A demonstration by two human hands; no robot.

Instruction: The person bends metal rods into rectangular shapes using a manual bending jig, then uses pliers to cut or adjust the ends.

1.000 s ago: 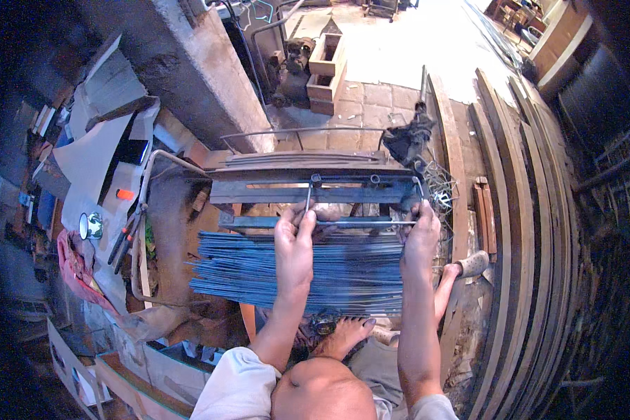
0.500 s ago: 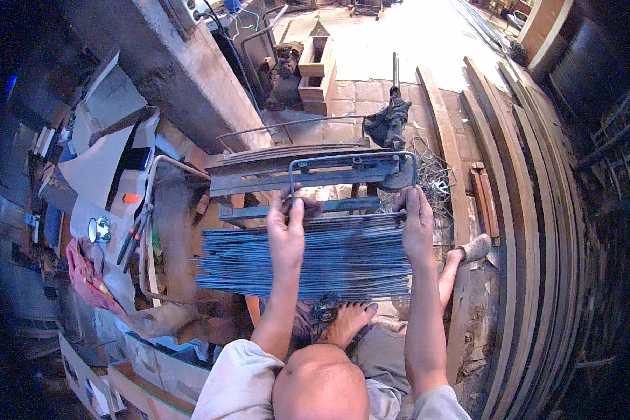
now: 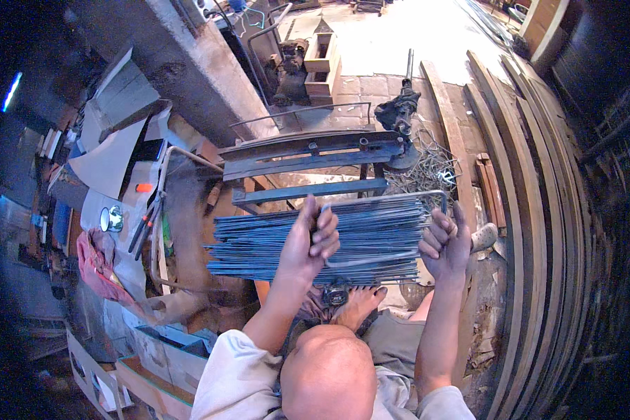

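Note:
My left hand (image 3: 313, 236) is closed around one side of a bent metal rod (image 3: 392, 197), above the left-middle part of a bundle of thin rods. My right hand (image 3: 446, 241) is closed on its other side, near a rounded corner, past the bundle's right end. The bent rod has squared corners, and part of it is hidden by my fingers and hard to tell from the rods below. The bundle of straight bluish metal rods (image 3: 259, 245) lies sideways in front of me. Behind it is a metal bench frame (image 3: 315, 189) with a slotted rail (image 3: 287, 162).
A dark clamp-like tool with an upright bar (image 3: 399, 112) stands at the bench's right end, beside tangled wire scraps (image 3: 434, 168). Long timber planks (image 3: 518, 210) run along the right. Leftward are an enamel mug (image 3: 111, 218), pliers-like cutters (image 3: 145, 227) and a pink cloth (image 3: 101, 262). A tape measure (image 3: 335, 295) lies near my foot.
Both hands have turned, and the bent rod has swung down from above the bench rail to over the rod bundle. My left hand moved slightly right; the view shifted a little.

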